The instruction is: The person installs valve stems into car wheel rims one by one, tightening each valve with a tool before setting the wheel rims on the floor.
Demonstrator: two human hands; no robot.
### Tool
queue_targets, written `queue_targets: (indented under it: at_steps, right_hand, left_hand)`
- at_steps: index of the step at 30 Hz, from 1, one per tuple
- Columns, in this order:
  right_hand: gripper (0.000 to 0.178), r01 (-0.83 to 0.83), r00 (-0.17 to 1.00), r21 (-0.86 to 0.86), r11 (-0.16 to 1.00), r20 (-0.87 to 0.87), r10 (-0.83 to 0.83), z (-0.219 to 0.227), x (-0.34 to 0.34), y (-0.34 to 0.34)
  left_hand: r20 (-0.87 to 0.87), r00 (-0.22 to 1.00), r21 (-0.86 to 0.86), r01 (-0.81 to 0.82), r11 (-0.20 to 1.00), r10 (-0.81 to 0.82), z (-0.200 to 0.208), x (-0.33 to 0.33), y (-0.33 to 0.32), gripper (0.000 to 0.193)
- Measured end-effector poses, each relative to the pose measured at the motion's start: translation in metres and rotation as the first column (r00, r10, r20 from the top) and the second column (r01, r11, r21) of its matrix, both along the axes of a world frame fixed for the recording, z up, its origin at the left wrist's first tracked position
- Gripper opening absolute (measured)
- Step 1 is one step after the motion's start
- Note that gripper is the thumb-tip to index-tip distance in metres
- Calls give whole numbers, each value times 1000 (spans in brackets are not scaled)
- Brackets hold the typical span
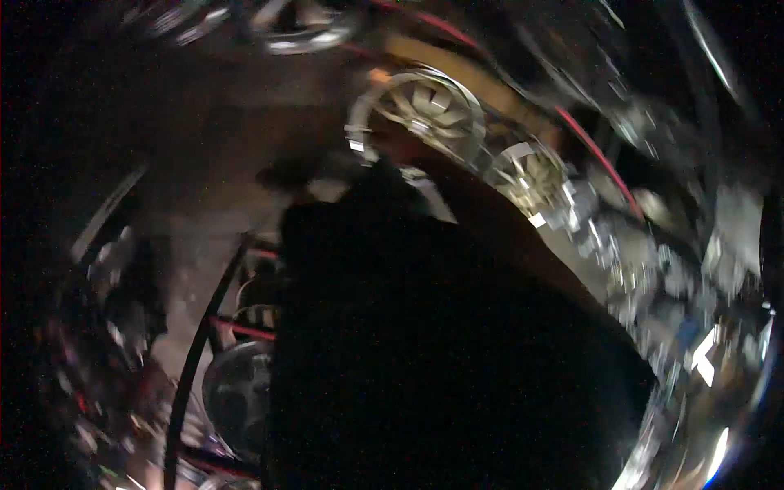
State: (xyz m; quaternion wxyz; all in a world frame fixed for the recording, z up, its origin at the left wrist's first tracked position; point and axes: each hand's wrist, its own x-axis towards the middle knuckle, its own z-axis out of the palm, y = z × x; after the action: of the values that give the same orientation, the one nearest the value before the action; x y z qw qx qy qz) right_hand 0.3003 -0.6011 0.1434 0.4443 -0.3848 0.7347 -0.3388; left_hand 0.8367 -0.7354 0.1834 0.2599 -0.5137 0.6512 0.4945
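Observation:
A large black shape, seemingly dark clothing, fills the middle and lower part of the dim, motion-smeared picture. Along its right side a dark reddish-brown band, which looks like my right arm, runs up and left. It ends in front of a spoked wheel rim (437, 102). Where the band meets the lower edge of that rim, my right hand (396, 145) seems to be, but its fingers are lost in shadow and blur. Whether it touches the rim I cannot tell. My left hand does not show. A second, smaller spoked rim (531, 175) stands to the right.
Another bright rim (302, 37) shows at the top. At lower left is a black frame (193, 363) with red crossbars, next to a round dark wheel (238, 392). A red rail (600, 155) slants across the upper right. Shiny blurred objects (637, 261) crowd the right side.

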Motion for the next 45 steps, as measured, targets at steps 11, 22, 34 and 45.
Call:
queue_targets:
  at_steps: [11, 22, 34, 45]
  right_hand:
    - [33, -407, 852, 377, 832, -171, 495, 32, -3, -332]
    - [33, -765, 445, 432, 478, -182, 877, 23, 50, -719]
    - [33, -779, -560, 478, -407, -237, 794, -35, 308, -1099]
    - [29, -898, -434, 46, -437, -244, 867, 62, 832, -1010]
  left_hand:
    - [-591, 793, -675, -382, 631, -151, -38, 73, -273, 32]
    - [-178, 843, -501, -521, 691, 507, 19, 112, -392, 23]
    - [132, -239, -414, -895, -165, 962, 14, -31, -278, 29]
    - [212, -520, 256, -788, -560, 828, -42, -74, -342, 37]
